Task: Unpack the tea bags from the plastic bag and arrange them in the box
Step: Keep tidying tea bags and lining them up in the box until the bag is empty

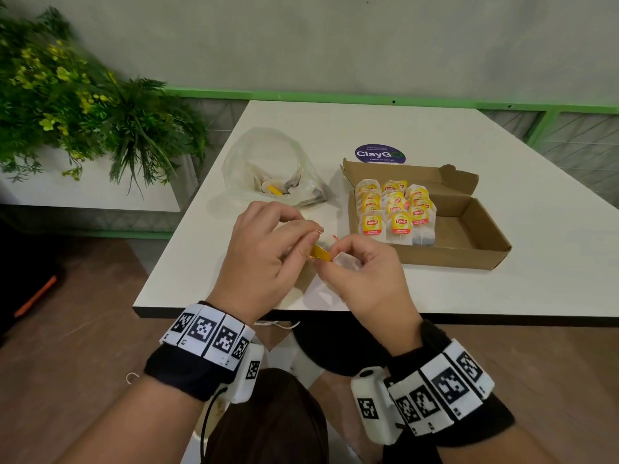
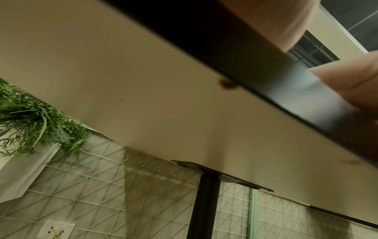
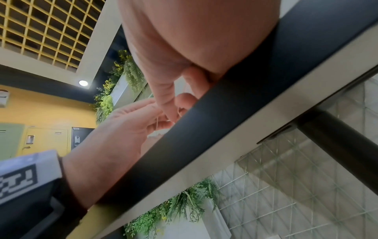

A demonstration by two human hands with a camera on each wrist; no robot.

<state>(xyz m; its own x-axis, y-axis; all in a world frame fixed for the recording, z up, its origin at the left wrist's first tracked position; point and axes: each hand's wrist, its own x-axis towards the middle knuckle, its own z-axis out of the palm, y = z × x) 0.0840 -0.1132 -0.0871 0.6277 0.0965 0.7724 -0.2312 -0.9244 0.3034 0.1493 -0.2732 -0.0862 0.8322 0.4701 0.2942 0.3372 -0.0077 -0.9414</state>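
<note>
Over the table's near edge both hands work on one tea bag (image 1: 345,261). My left hand (image 1: 268,249) pinches its yellow tag (image 1: 320,253) and thin string. My right hand (image 1: 365,269) pinches the white pouch. The brown cardboard box (image 1: 469,236) lies open to the right, with several yellow-tagged tea bags (image 1: 395,212) laid in overlapping rows in its left half. The clear plastic bag (image 1: 271,169) sits behind my left hand with a few tea bags inside. In the right wrist view my right hand (image 3: 184,90) meets the left hand (image 3: 131,122) above the table edge.
The white table (image 1: 502,289) has a dark front edge (image 2: 266,72) and a black pedestal leg (image 2: 204,202). A round purple sticker (image 1: 380,154) lies behind the box. A planter with green plants (image 1: 83,105) stands to the left, off the table.
</note>
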